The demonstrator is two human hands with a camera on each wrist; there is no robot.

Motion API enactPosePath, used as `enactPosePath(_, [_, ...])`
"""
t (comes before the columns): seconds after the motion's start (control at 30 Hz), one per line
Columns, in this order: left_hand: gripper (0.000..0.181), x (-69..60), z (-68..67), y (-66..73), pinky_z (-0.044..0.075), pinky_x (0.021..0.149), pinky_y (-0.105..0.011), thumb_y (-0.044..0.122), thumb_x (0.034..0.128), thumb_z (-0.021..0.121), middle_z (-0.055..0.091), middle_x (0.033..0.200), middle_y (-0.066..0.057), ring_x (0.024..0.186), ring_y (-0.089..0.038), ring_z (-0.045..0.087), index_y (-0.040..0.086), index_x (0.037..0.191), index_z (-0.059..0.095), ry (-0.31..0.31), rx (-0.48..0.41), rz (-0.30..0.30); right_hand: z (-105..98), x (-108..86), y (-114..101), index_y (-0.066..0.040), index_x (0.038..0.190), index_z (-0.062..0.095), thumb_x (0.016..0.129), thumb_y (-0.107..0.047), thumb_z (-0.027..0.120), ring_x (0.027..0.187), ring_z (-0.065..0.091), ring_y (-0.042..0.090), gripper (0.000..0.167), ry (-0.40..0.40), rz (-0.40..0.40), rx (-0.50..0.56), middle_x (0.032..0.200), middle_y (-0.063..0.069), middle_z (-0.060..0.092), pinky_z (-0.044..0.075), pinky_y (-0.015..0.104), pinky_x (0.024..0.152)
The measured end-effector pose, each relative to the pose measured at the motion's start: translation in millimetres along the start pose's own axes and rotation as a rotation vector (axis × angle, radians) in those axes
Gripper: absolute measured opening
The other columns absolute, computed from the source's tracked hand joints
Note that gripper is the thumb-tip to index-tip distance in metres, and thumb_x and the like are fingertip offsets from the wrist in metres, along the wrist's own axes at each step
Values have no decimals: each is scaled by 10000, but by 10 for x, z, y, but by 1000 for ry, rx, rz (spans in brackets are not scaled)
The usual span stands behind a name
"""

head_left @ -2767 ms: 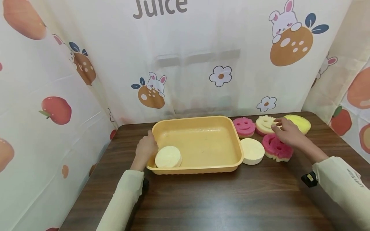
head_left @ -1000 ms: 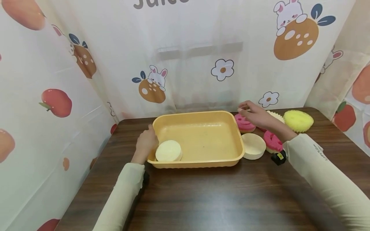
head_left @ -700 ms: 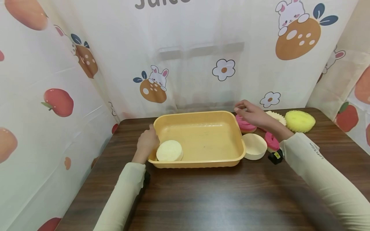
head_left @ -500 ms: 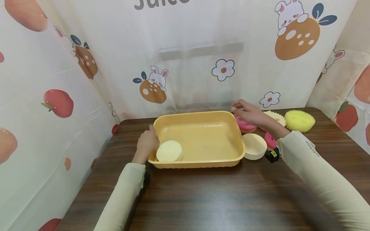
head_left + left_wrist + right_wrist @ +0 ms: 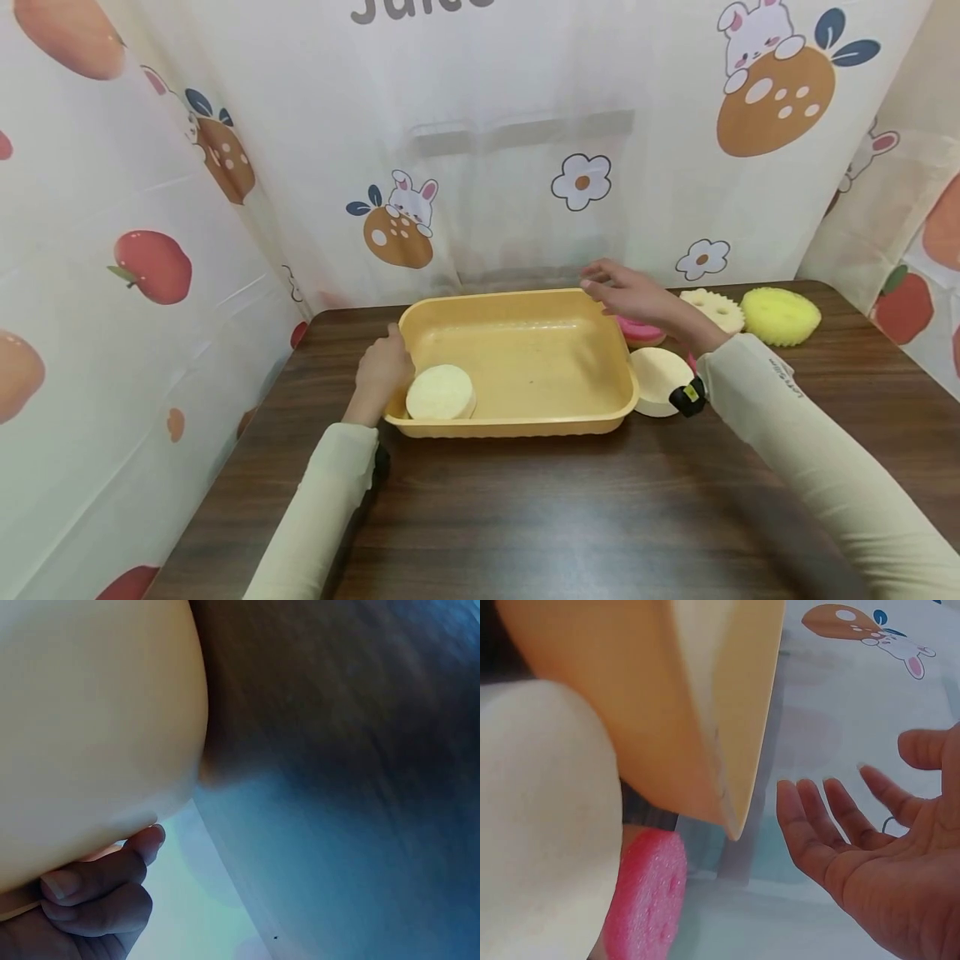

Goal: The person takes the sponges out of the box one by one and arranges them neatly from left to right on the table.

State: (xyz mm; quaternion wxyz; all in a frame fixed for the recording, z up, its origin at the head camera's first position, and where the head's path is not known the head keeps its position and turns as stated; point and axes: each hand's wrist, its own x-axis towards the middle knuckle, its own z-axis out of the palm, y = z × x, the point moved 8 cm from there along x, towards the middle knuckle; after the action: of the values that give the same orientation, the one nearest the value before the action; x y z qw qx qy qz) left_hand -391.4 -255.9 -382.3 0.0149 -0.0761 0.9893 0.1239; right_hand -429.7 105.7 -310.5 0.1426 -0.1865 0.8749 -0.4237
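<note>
A yellow plastic tray [image 5: 532, 367] rests on the table, its left rim gripped by my left hand [image 5: 382, 367]. In the left wrist view, curled fingers [image 5: 101, 907] lie against the tray's outer wall. A round cream sponge [image 5: 441, 392] lies inside, in the front left corner. My right hand [image 5: 630, 293] hovers above the back right corner, holding nothing; the right wrist view shows its fingers [image 5: 810, 832] spread and loosely bent. Below it, a pink sponge [image 5: 641, 332] is partly covered. Another round cream sponge [image 5: 654, 379] sits against the tray's right side.
Farther right are a cream smiley-face sponge [image 5: 716, 310] and a fluffy yellow sponge [image 5: 782, 317]. A second pink sponge is mostly hidden behind my right wrist. Printed curtains [image 5: 510, 208] stand behind and at both sides of the wooden table [image 5: 525, 517].
My right hand has moved left from over the smiley sponges to the tray's back right corner, carrying nothing. My left hand keeps its grip on the tray.
</note>
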Motion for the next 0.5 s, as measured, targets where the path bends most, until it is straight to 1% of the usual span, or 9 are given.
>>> enactPosePath(0.13, [595,3,11,-7,561,735,-530,149,984,443,667,1098,-300,904,-426,687,-70,1499,239,11,1,5,45,59,-44,-115,1502,335,1045,-406,434,1346,488,425,551,-14,-10,-8,1525,198,385,450,540,1067])
enactPosePath(0.2, [600,4,15,-7,561,718,-520,146,985,439,668,1093,-301,888,-419,689,-71,1504,231,13,-1,6,64,91,-64,-120,1495,350,1043,-400,443,1348,485,421,540,-14,-21,-12,1517,195,397,456,538,1061])
enactPosePath(0.5, [597,-5,-4,23,565,720,-525,135,977,428,668,1085,-310,898,-433,692,-76,1501,235,25,-3,18,161,192,-163,-90,1455,417,1035,-366,479,1296,531,425,506,-20,-72,-67,1473,222,471,504,528,1001])
